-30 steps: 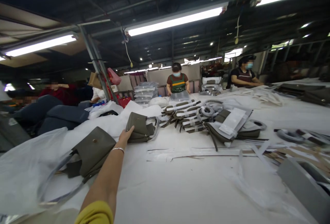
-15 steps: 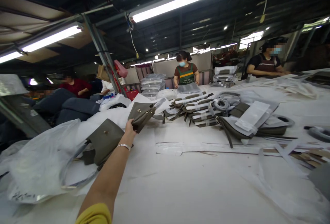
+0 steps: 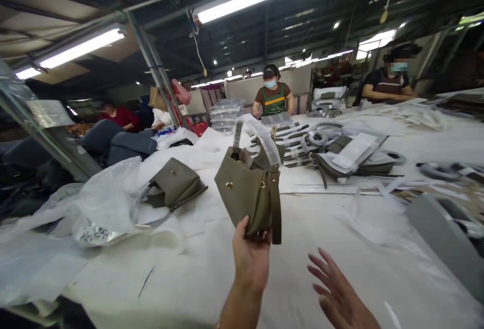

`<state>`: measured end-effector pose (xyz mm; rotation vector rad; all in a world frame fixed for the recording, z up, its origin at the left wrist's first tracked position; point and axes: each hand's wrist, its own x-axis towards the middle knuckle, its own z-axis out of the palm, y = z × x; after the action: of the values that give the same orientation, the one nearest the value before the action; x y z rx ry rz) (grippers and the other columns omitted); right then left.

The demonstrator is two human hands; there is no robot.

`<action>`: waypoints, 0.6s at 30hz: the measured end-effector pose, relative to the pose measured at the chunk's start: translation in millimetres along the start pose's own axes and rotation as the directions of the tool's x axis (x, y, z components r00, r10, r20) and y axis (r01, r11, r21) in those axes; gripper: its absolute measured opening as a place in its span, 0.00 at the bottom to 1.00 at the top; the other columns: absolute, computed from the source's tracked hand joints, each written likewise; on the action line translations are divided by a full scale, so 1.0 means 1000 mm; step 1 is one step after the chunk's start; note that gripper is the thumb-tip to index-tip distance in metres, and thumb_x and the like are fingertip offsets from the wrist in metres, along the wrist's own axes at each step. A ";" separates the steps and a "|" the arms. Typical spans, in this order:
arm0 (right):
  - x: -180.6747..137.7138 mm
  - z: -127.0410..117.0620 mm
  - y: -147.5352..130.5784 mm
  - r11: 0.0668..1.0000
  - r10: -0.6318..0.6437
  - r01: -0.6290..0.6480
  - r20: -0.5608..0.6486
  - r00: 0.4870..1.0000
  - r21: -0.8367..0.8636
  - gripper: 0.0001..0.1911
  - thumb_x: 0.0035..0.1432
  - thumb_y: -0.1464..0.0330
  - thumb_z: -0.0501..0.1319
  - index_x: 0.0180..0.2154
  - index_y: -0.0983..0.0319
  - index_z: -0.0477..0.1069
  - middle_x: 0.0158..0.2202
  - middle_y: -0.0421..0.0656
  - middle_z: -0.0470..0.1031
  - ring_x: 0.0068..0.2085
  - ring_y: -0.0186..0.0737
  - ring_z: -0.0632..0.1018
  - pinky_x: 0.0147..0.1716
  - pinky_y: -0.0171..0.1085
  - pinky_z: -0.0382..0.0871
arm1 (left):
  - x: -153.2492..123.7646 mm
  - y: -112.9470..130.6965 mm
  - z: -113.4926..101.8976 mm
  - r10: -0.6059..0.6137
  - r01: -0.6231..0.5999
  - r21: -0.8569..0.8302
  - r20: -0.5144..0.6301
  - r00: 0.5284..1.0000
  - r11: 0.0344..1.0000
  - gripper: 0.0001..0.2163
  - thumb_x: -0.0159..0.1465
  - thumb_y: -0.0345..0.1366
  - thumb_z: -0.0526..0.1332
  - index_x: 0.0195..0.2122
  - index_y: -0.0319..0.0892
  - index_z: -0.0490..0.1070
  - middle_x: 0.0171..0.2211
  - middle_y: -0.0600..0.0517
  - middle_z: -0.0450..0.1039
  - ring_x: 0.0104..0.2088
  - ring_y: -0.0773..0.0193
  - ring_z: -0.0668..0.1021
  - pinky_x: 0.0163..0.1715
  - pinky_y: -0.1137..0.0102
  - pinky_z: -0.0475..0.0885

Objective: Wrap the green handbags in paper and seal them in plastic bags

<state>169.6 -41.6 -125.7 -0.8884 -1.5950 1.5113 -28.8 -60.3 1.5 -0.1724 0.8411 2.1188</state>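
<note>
My left hand [image 3: 252, 258] grips an olive-green handbag [image 3: 242, 190] by its base and holds it up in front of me. The bag has gold studs, a strap hanging down its right side, and a handle [image 3: 260, 134] wrapped in clear film. To the right and lower, my right hand [image 3: 336, 288] is open with fingers spread, holding nothing and apart from the bag. A second olive-green bag [image 3: 176, 182] lies on the white tabletop [image 3: 302, 278] to the left, beside a crumpled clear plastic bag [image 3: 102, 208].
A pile of olive bag parts [image 3: 297, 142] with white wrapping lies further back. At right are a grey panel [image 3: 442, 238], loose strips and plastic film. A co-worker [image 3: 274, 92] in a green apron stands across the table; another person [image 3: 393, 79] is at far right.
My left hand has brought the handbag from the far left toward me and to the centre, lifted, with its handle now upright. My right hand has come into view.
</note>
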 end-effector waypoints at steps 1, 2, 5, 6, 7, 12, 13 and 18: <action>0.001 0.012 -0.011 0.994 -0.016 0.015 0.014 1.000 0.104 0.43 0.60 0.46 0.57 0.70 0.50 0.44 0.67 0.48 0.59 0.63 0.50 0.69 0.56 0.45 0.71 | -0.019 -0.013 -0.008 -0.049 0.048 -0.014 -0.035 0.998 0.999 0.04 0.62 0.32 0.62 0.37 0.37 0.73 0.36 0.45 0.79 0.33 0.60 0.79 0.34 0.65 0.78; 0.001 0.022 -0.022 0.984 -0.026 0.021 0.027 0.999 0.178 0.46 0.60 0.44 0.56 0.71 0.51 0.39 0.68 0.49 0.57 0.64 0.50 0.67 0.58 0.48 0.69 | -0.037 -0.025 -0.017 -0.085 0.084 -0.012 -0.050 0.995 0.996 0.05 0.63 0.32 0.62 0.38 0.36 0.74 0.37 0.43 0.79 0.34 0.60 0.80 0.36 0.65 0.78; -0.004 0.037 -0.047 0.977 0.012 -0.017 0.026 1.000 0.211 0.50 0.56 0.43 0.60 0.70 0.54 0.42 0.68 0.49 0.57 0.67 0.52 0.62 0.64 0.51 0.59 | -0.082 -0.054 -0.046 -0.164 0.165 0.060 -0.027 0.986 0.984 0.10 0.63 0.33 0.62 0.44 0.34 0.74 0.45 0.39 0.77 0.44 0.55 0.79 0.43 0.64 0.77; -0.007 0.035 -0.052 0.978 0.062 -0.062 0.008 0.998 0.201 0.48 0.56 0.44 0.62 0.70 0.55 0.47 0.67 0.49 0.60 0.67 0.52 0.62 0.65 0.52 0.57 | -0.094 -0.060 -0.057 -0.186 0.184 0.101 0.004 0.983 0.978 0.14 0.63 0.35 0.63 0.48 0.36 0.73 0.49 0.39 0.76 0.49 0.53 0.78 0.45 0.63 0.77; -0.011 0.031 -0.056 0.971 0.120 -0.114 -0.018 0.993 0.208 0.45 0.56 0.45 0.62 0.68 0.55 0.51 0.66 0.48 0.62 0.66 0.52 0.62 0.66 0.52 0.56 | -0.105 -0.065 -0.069 -0.212 0.203 0.158 0.044 0.976 0.966 0.19 0.63 0.38 0.64 0.54 0.39 0.70 0.54 0.41 0.74 0.54 0.52 0.75 0.45 0.63 0.76; -0.022 -0.016 -0.060 0.758 0.437 -0.355 -0.021 0.899 0.546 0.32 0.59 0.48 0.60 0.60 0.55 0.66 0.60 0.43 0.72 0.63 0.50 0.69 0.61 0.49 0.66 | -0.106 -0.036 -0.115 -0.403 0.093 0.752 0.240 0.883 0.653 0.34 0.60 0.59 0.63 0.63 0.47 0.63 0.54 0.41 0.73 0.49 0.47 0.78 0.43 0.57 0.76; -0.024 -0.025 -0.057 0.700 0.483 -0.384 -0.002 0.876 0.602 0.30 0.59 0.49 0.61 0.59 0.54 0.68 0.59 0.42 0.72 0.61 0.50 0.70 0.58 0.48 0.71 | -0.092 -0.023 -0.117 -0.353 -0.062 0.840 0.293 0.889 0.540 0.30 0.62 0.58 0.61 0.56 0.42 0.71 0.52 0.39 0.74 0.50 0.47 0.78 0.46 0.57 0.75; -0.032 -0.044 -0.038 0.601 0.552 -0.399 0.002 0.834 0.692 0.26 0.59 0.51 0.62 0.57 0.53 0.69 0.57 0.42 0.74 0.58 0.50 0.74 0.46 0.46 0.79 | 0.013 0.022 -0.081 0.182 -0.528 0.815 0.496 0.849 0.240 0.30 0.64 0.57 0.59 0.63 0.49 0.62 0.69 0.47 0.53 0.68 0.51 0.57 0.65 0.57 0.57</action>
<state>223.8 -51.1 -89.2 -1.0378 -0.5391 2.0852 -66.3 -111.9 -54.8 1.0764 1.9229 1.5671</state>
